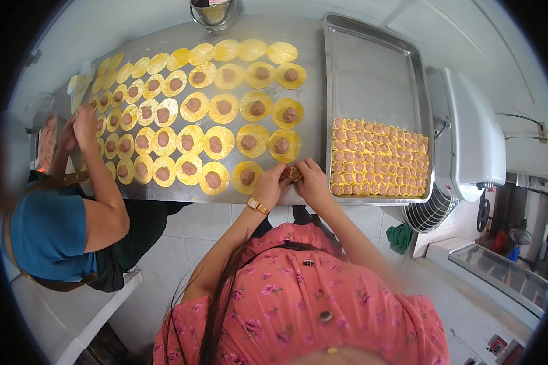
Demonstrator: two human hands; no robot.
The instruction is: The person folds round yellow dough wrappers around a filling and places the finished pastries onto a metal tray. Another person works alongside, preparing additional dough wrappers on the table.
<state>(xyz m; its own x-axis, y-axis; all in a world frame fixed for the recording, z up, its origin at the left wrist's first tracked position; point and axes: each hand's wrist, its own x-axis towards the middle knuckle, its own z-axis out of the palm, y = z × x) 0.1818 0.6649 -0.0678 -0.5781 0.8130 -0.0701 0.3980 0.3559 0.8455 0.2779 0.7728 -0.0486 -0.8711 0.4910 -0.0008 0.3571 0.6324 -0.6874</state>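
left hand [273,182], right hand [312,180]: both pinching small yellow-wrapped meat dumpling [295,174] | rectangular silver metal tray [377,73] rightward; right hand nearer

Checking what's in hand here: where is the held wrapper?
The held wrapper is near the middle of the head view, between the left hand and right hand, by the near edge of the table, left of the tray.

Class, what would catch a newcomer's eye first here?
Rows of yellow wrappers, most topped with pink filling, spread over the metal table left of centre. To their right, a tray holds packed dumplings in its near half. Between them, at the near edge, the left hand and right hand hold one dumpling.
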